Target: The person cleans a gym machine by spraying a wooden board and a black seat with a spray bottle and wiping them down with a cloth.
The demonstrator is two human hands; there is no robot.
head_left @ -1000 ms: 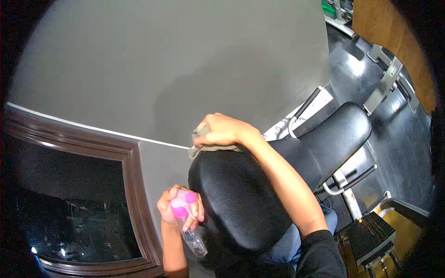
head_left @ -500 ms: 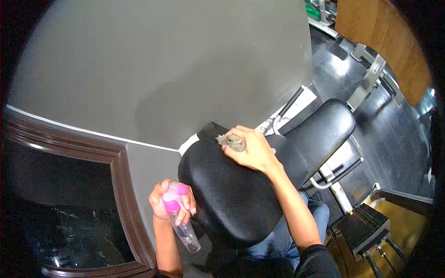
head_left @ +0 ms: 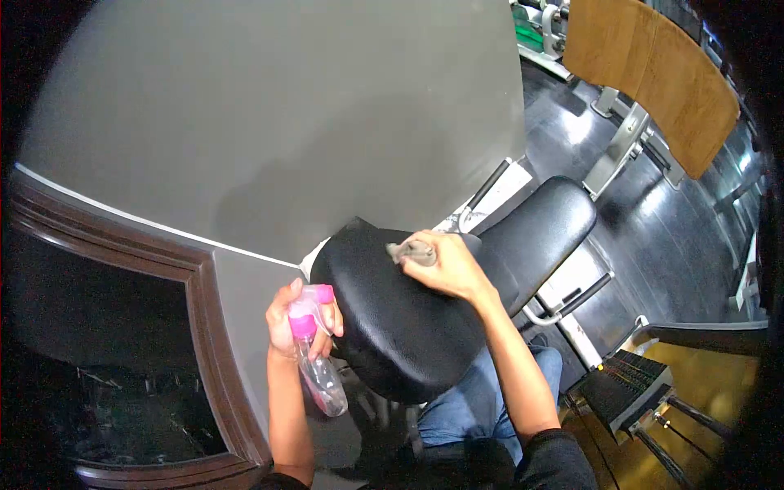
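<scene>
Over the seat (head_left: pixel 406 331), the right hand (head_left: pixel 448 265) clutched a cloth (head_left: pixel 418 252). The left hand (head_left: pixel 282 328) gripped a spray bottle (head_left: pixel 322 376); careless squeezing risked drips.

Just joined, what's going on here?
A person has a padded black cushion of some gym-type equipment in front of them. Their right hand grips a bunched grey cloth over the cushion's top face; how firmly it presses, if at all, I can't tell. Their left hand holds a clear spray bottle with a pink top, beside the cushion's edge. A longer black pad lies beyond, with neither hand on it.
</scene>
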